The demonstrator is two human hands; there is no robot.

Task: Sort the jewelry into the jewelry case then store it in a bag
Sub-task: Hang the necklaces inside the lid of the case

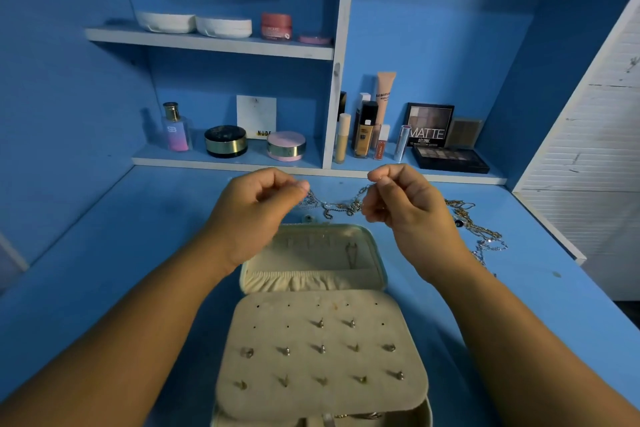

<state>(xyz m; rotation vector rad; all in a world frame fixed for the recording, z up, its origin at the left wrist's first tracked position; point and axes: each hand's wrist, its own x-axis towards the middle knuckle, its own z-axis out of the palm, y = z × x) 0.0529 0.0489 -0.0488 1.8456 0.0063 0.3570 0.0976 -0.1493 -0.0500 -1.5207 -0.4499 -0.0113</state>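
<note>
A cream jewelry case (372,253) lies open on the blue desk in front of me. Its padded earring panel (322,350) holds several stud earrings, and its lid pocket has an elastic edge. My left hand (252,215) and my right hand (405,208) are raised above the case's far end. Each pinches one end of a thin silver chain necklace (334,205), which sags between them over the desk. More chains (481,229) lie in a loose heap on the desk to the right of my right hand.
Low shelves behind the desk carry a perfume bottle (176,128), round powder jars (225,140), foundation tubes (365,130) and eyeshadow palettes (450,158). White compacts (194,24) sit on the upper shelf. A white slatted panel (588,149) bounds the desk's right edge.
</note>
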